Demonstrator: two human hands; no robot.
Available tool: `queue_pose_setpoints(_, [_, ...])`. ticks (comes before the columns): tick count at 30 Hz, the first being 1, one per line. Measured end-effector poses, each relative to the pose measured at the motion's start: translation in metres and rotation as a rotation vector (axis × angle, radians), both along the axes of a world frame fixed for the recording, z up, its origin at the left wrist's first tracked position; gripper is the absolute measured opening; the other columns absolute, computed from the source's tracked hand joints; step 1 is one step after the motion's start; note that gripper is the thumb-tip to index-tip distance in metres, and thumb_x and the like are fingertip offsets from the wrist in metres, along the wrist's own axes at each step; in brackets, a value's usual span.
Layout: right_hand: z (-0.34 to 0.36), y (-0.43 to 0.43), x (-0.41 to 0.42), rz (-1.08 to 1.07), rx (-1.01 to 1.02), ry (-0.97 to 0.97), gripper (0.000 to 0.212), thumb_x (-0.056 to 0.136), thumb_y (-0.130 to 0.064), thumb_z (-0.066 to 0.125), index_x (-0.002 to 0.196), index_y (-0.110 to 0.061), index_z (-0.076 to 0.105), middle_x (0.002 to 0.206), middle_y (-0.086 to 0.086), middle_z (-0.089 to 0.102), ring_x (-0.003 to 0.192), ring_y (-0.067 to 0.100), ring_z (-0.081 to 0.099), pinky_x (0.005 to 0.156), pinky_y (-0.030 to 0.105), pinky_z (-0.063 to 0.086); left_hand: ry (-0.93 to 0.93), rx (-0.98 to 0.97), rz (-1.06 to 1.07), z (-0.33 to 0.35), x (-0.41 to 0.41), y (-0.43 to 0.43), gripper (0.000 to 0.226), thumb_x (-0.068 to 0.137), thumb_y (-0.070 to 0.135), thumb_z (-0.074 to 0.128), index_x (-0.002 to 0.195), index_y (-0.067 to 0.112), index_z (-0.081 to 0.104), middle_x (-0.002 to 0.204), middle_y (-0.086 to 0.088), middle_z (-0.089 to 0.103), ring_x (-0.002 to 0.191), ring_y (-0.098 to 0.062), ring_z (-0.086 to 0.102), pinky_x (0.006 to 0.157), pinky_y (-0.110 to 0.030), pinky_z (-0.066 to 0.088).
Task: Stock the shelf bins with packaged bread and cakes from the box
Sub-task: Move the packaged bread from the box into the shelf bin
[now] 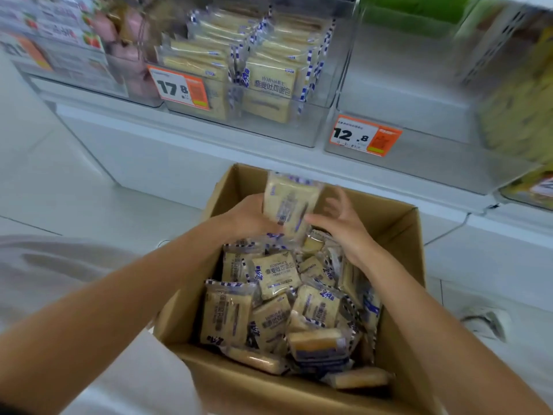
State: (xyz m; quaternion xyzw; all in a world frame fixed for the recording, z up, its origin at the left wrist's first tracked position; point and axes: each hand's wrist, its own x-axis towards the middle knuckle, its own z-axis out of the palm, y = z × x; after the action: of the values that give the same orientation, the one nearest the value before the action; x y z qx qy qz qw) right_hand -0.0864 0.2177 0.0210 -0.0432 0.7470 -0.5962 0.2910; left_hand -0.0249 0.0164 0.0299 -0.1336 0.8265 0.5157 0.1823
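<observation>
My left hand (250,217) grips a pack (291,202) upright at frame centre, over the box (401,235) — right hand (344,226) spread beside it (touching? can't tell). Held one-handed, I reckon the wrap could slip before the bin (263,127), upper centre

Both bare forearms reach forward and down. The left hand (248,215) grips a bread packet (291,205); the right hand (344,227) hovers beside it, fingers spread

A single wide-angle view is given, taken from the head and tilted forward and down. The open box (401,244) is seen from close above in the lower middle of the frame; the shelf bins (269,127) are caught obliquely across the top.
</observation>
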Motion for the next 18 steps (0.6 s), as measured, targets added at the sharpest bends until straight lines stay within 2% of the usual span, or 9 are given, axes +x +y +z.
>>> queue_pose_setpoints(2, [0.003, 0.0, -0.006, 0.054, -0.007, 0.084, 0.11, 0.064, -0.026, 0.088, 0.15, -0.042, 0.021, 0.148, -0.005, 0.037, 0.132, 0.015, 0.043, 0.107, 0.044, 0.042, 0.061, -0.3, -0.17, 0.01, -0.004, -0.004, 0.043, 0.075, 0.017, 0.083, 0.109, 0.016, 0.057, 0.105, 0.002, 0.065, 0.092, -0.016, 0.065, 0.077, -0.031, 0.056])
queue_pose_setpoints(4, [0.003, -0.005, -0.01, 0.19, 0.031, 0.101, 0.079, 0.07, -0.021, 0.086, 0.137, -0.032, 0.046, 0.132, -0.004, 0.057, 0.119, 0.018, 0.058, 0.099, 0.04, 0.05, 0.124, -0.374, -0.183, 0.022, -0.008, -0.01, 0.047, 0.072, 0.024, 0.086, 0.107, 0.022, 0.055, 0.103, 0.005, 0.062, 0.088, -0.012, 0.063, 0.073, -0.028, 0.054])
queue_pose_setpoints(6, [-0.002, -0.014, -0.009, 0.146, -0.032, 0.029, 0.055, 0.072, -0.023, 0.084, 0.121, -0.018, 0.06, 0.113, 0.005, 0.07, 0.11, 0.025, 0.066, 0.096, 0.042, 0.052, 0.233, -0.283, 0.017, 0.027, -0.012, -0.018, 0.057, 0.069, 0.029, 0.089, 0.116, 0.024, 0.057, 0.104, 0.007, 0.063, 0.09, -0.009, 0.063, 0.079, -0.026, 0.053])
queue_pose_setpoints(8, [-0.009, -0.023, -0.007, 0.084, -0.181, -0.105, 0.056, 0.071, -0.026, 0.082, 0.121, -0.007, 0.062, 0.113, 0.012, 0.071, 0.11, 0.029, 0.066, 0.101, 0.047, 0.047, 0.208, -0.039, 0.256, 0.024, -0.012, -0.029, 0.066, 0.066, 0.033, 0.09, 0.122, 0.018, 0.059, 0.107, 0.004, 0.065, 0.097, -0.012, 0.064, 0.087, -0.029, 0.053])
queue_pose_setpoints(11, [-0.022, -0.036, -0.006, 0.186, -0.216, -0.173, 0.059, 0.079, -0.033, 0.073, 0.128, -0.005, 0.056, 0.121, 0.013, 0.068, 0.115, 0.025, 0.064, 0.106, 0.044, 0.043, -0.005, 0.146, 0.182, 0.007, -0.002, -0.042, 0.052, 0.072, 0.029, 0.087, 0.112, 0.004, 0.066, 0.106, -0.011, 0.073, 0.101, -0.025, 0.07, 0.096, -0.044, 0.054])
queue_pose_setpoints(13, [-0.033, -0.039, -0.007, 0.223, -0.196, -0.255, 0.06, 0.083, -0.049, 0.062, 0.133, -0.015, 0.053, 0.125, 0.008, 0.066, 0.118, 0.021, 0.062, 0.104, 0.038, 0.045, -0.007, 0.215, 0.28, 0.002, 0.006, -0.059, 0.04, 0.077, 0.019, 0.082, 0.109, 0.0, 0.068, 0.104, -0.015, 0.074, 0.097, -0.029, 0.072, 0.09, -0.043, 0.057])
queue_pose_setpoints(15, [-0.05, -0.037, -0.01, 0.218, -0.075, -0.202, 0.048, 0.088, -0.052, 0.057, 0.128, -0.025, 0.055, 0.123, 0.0, 0.066, 0.119, 0.02, 0.06, 0.101, 0.035, 0.046, 0.031, 0.264, 0.413, 0.002, 0.01, -0.083, 0.036, 0.08, 0.021, 0.079, 0.11, 0.004, 0.069, 0.104, -0.016, 0.074, 0.089, -0.029, 0.072, 0.078, -0.038, 0.059])
queue_pose_setpoints(16, [-0.062, -0.037, -0.011, 0.248, 0.081, -0.103, 0.039, 0.09, -0.045, 0.06, 0.125, -0.027, 0.057, 0.122, -0.006, 0.064, 0.121, 0.019, 0.058, 0.098, 0.033, 0.045, 0.036, 0.303, 0.47, 0.001, 0.011, -0.094, 0.033, 0.082, 0.019, 0.077, 0.11, 0.005, 0.069, 0.104, -0.016, 0.074, 0.089, -0.028, 0.073, 0.078, -0.038, 0.06])
queue_pose_setpoints(18, [-0.089, -0.037, -0.01, 0.435, 0.433, 0.058, 0.049, 0.088, -0.03, 0.069, 0.134, -0.029, 0.052, 0.132, -0.009, 0.055, 0.127, 0.018, 0.051, 0.098, 0.029, 0.041, 0.031, 0.41, 0.552, 0.002, 0.014, -0.103, 0.029, 0.084, 0.014, 0.074, 0.111, 0.005, 0.068, 0.107, -0.015, 0.074, 0.094, -0.027, 0.073, 0.08, -0.035, 0.061])
